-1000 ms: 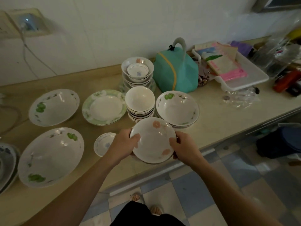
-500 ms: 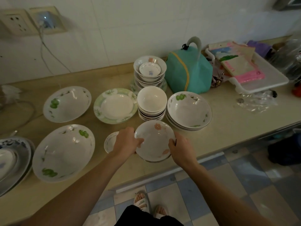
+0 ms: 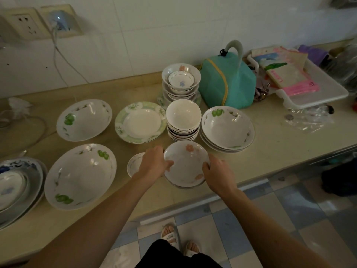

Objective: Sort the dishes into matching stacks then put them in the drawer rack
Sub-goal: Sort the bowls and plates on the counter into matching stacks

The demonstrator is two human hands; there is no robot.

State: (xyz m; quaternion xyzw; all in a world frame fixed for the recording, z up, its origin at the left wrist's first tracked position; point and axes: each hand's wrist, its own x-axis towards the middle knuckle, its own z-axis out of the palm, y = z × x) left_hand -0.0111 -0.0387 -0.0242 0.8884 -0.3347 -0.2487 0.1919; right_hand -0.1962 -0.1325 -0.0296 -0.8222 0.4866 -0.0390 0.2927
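Observation:
Both hands grip a short stack of pink-flower bowls [image 3: 186, 164] at the counter's front edge: my left hand [image 3: 154, 164] on its left rim, my right hand [image 3: 217, 176] on its right rim. Behind it stand a stack of plain white bowls [image 3: 183, 118] and a stack of green-leaf bowls [image 3: 228, 129]. Further back is a tall mixed stack [image 3: 180, 82] topped by a small blue-patterned dish. A small saucer [image 3: 134, 165] lies partly hidden by my left hand. A green-rimmed plate [image 3: 140, 122] and two large green-leaf bowls [image 3: 84, 119] [image 3: 80, 176] lie to the left.
Blue-patterned plates [image 3: 17, 188] sit at the far left edge. A teal bag [image 3: 229, 84] and a white tray [image 3: 316, 86] holding packets stand at the back right, with clear plastic wrap [image 3: 307, 118] in front. A cable [image 3: 23, 120] lies on the counter's left. Tiled floor lies below.
The view has shifted to the left, bringing the wall sockets into sight. Both hands and the pink-flower bowl stack have come lower, onto the counter's front edge.

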